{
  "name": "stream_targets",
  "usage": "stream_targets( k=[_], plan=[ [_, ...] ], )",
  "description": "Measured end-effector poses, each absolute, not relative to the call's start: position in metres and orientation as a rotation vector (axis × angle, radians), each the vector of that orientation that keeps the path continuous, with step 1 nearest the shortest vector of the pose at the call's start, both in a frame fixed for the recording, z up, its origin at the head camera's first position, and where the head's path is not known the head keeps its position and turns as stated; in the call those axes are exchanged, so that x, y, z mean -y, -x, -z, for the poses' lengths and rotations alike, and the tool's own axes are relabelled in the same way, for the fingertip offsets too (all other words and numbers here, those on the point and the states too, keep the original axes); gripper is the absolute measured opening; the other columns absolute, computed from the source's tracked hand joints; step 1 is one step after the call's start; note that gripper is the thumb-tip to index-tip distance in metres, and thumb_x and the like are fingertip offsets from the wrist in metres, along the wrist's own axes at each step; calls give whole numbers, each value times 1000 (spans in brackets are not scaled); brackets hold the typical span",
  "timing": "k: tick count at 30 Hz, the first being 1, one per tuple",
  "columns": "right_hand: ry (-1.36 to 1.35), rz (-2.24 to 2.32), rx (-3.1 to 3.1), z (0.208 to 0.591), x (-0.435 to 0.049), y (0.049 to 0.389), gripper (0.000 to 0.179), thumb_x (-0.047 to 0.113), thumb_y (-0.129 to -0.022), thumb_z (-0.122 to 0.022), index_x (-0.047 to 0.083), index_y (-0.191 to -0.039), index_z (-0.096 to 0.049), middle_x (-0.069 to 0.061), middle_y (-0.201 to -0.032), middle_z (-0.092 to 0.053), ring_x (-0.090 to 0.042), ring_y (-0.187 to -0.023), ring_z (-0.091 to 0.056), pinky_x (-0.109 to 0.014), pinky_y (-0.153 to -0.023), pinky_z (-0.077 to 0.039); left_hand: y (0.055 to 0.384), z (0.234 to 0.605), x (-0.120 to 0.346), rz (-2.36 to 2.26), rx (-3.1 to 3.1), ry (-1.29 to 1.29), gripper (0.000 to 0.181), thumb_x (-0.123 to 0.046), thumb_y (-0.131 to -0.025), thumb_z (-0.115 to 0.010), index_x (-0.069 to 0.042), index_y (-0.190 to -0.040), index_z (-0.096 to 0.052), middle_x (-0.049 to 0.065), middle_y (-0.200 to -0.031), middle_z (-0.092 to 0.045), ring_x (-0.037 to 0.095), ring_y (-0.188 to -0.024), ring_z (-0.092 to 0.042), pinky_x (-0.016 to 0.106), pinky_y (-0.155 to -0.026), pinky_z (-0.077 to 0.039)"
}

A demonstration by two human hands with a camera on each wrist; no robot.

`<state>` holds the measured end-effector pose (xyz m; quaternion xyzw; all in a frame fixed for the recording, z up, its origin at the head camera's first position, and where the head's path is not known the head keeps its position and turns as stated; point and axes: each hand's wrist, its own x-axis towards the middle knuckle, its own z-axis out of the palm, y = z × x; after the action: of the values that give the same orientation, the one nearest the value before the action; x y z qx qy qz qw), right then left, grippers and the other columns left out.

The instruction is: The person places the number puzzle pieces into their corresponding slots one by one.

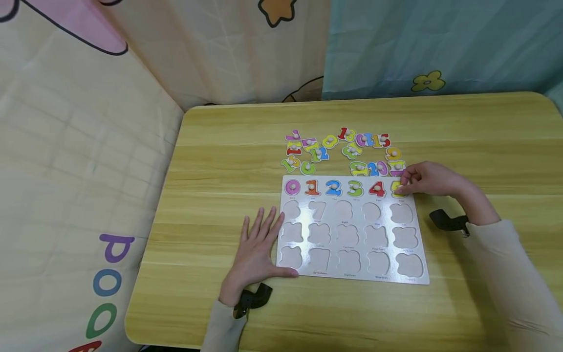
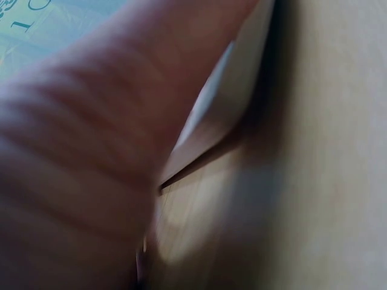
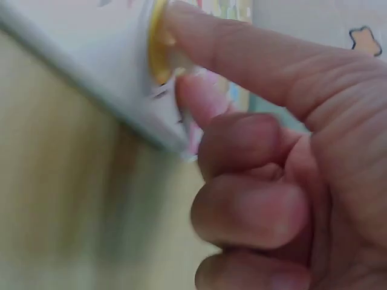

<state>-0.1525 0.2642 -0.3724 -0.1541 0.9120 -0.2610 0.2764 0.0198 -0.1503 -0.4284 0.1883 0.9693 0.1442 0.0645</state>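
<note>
A white number puzzle board (image 1: 332, 215) lies on the table. My right hand (image 1: 433, 180) is at its top right corner, thumb and index finger pinching a yellow number 5 piece (image 1: 394, 186) by its knob at the end of the top row. In the right wrist view the yellow piece (image 3: 158, 51) shows side-on, the other fingers curled below it. Along that row sit a purple 0 (image 1: 292, 187), an orange 1 (image 1: 313, 187), a blue 2 and others. My left hand (image 1: 256, 258) spreads flat at the board's left edge, its thumb on the lower left corner.
Behind the board lie loose knobbed number pieces, among them a red-and-yellow 13 (image 1: 346, 134), a 15 (image 1: 381, 141) and a green 0 (image 1: 308, 168). Lower rows of the board have bare recesses. Patterned curtains (image 1: 246, 54) hang behind the wooden table (image 1: 211, 161).
</note>
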Motion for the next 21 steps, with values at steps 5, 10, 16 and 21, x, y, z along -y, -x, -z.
stream_targets(
  k=[5, 10, 16, 21],
  plan=[
    [457, 637, -2610, 363, -234, 157, 37, 40, -80, -76, 8, -89, -60, -4, -70, -51, -21, -64, -46, -33, -54, -35, -20, 428, 151, -443, -2931, -566, 131, -88, -55, -59, -19, -154, -6, 2, -159, 1, 28, -143, 10, 51, -110, 10],
    [521, 780, -2622, 374, -184, 170, 34, 40, -82, -74, 9, -89, -62, -4, -70, -53, -21, -61, -47, -33, -53, -37, -20, 428, 152, -454, -2935, -568, 131, -86, -55, -61, -19, -154, -7, 3, -159, -1, 28, -143, 9, 52, -110, 9],
    [560, 887, -2556, 383, -129, 184, 29, 36, -84, -73, 9, -89, -62, -5, -70, -54, -22, -62, -48, -32, -54, -36, -20, 428, 151, -446, -2924, -572, 131, -87, -55, -59, -19, -154, -7, 2, -159, 0, 28, -143, 10, 51, -110, 10],
    [555, 860, -2553, 385, -97, 192, 27, 34, -85, -72, 9, -91, -63, -5, -71, -54, -22, -65, -48, -32, -57, -35, -21, 427, 150, -446, -2920, -568, 130, -87, -55, -59, -19, -154, -7, 2, -159, 1, 28, -143, 10, 51, -110, 10]
  ],
)
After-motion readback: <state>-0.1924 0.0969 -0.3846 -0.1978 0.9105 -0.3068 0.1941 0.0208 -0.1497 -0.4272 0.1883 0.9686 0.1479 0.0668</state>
